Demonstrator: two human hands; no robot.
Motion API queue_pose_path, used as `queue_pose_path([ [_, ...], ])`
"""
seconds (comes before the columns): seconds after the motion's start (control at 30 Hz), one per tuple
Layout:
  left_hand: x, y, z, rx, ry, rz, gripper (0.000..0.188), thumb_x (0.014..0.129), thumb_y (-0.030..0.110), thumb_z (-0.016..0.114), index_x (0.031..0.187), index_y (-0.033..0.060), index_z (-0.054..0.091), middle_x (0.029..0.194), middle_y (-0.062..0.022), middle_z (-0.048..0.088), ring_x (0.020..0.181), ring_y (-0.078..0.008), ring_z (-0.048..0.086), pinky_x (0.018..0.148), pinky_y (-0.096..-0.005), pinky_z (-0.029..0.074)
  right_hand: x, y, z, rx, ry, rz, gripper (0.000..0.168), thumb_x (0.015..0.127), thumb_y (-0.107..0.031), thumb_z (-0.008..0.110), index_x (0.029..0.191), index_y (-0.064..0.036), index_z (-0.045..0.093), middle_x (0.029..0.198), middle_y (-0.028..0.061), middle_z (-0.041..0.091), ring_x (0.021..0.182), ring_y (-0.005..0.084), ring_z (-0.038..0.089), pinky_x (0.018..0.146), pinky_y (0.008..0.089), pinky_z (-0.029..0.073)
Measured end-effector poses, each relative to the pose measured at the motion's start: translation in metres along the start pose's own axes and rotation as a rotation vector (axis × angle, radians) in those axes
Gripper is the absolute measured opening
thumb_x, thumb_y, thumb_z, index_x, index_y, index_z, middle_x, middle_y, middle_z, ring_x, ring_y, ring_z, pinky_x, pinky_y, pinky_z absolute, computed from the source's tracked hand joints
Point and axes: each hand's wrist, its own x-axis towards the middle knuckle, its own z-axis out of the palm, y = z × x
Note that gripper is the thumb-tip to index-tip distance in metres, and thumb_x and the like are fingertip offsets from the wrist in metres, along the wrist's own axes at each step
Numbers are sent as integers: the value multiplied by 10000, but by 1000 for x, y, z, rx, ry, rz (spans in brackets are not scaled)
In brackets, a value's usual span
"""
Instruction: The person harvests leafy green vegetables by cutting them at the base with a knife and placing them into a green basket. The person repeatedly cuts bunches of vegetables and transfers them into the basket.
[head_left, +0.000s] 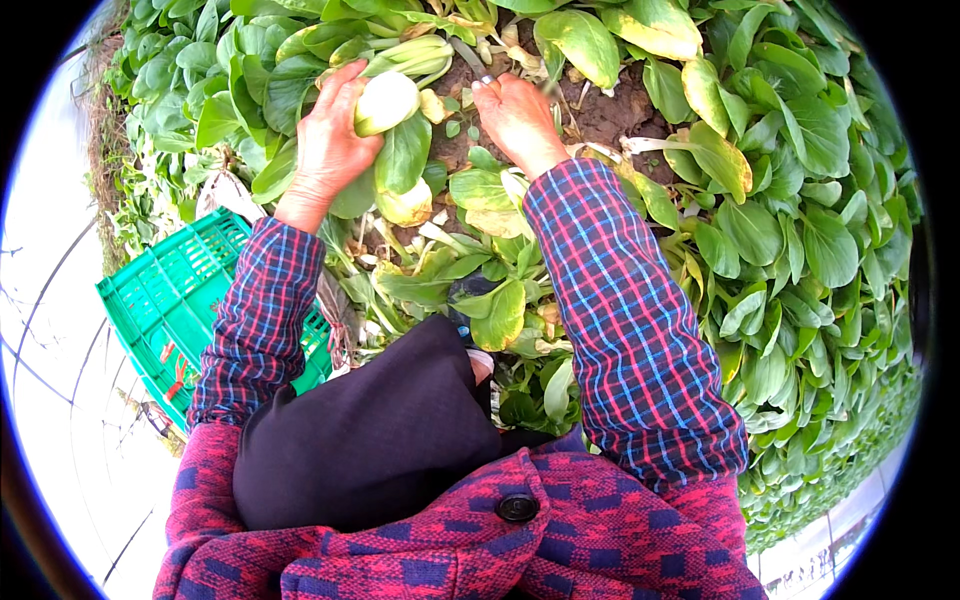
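Note:
My left hand (337, 131) is closed around the leaves of a bok choy (412, 56), whose pale green stalks point to the right. A yellowed leaf (388, 103) bulges out beside my thumb and covers part of the grip. In my right hand (517, 116) is a knife (470, 58), its metal blade angled up and left towards the bok choy's base. Blade and stalks look close together; whether they touch cannot be told. Under and between my hands lie brown soil (454, 146) and loose yellowing leaves (491, 202).
A green plastic crate (169, 300) stands at the left beside my forearm, with a cloth sack (225, 195) behind it. Dense bok choy plants (787, 225) fill the right side. My knee in dark trousers (367, 442) rises in front, and a dark shoe (472, 289) shows among leaves.

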Motion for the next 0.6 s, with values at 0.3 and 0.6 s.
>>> queue_pose_path([
  [0.3,1,0,0,-5,-7,-9,511,588,44,652,1084,88,538,1279,-51,505,996,-295,605,830,-374,516,13,-27,7,-207,-113,163,370,895,-292,468,1023,23,614,1066,256,608,1009,379,592,881,431,465],
  [0.6,-2,1,-2,-30,55,-15,473,604,30,634,1070,70,564,1171,-100,572,1017,-300,592,872,-359,493,-15,-15,-6,-277,-419,105,353,863,-234,493,1003,62,623,1027,277,607,964,395,601,868,422,476],
])
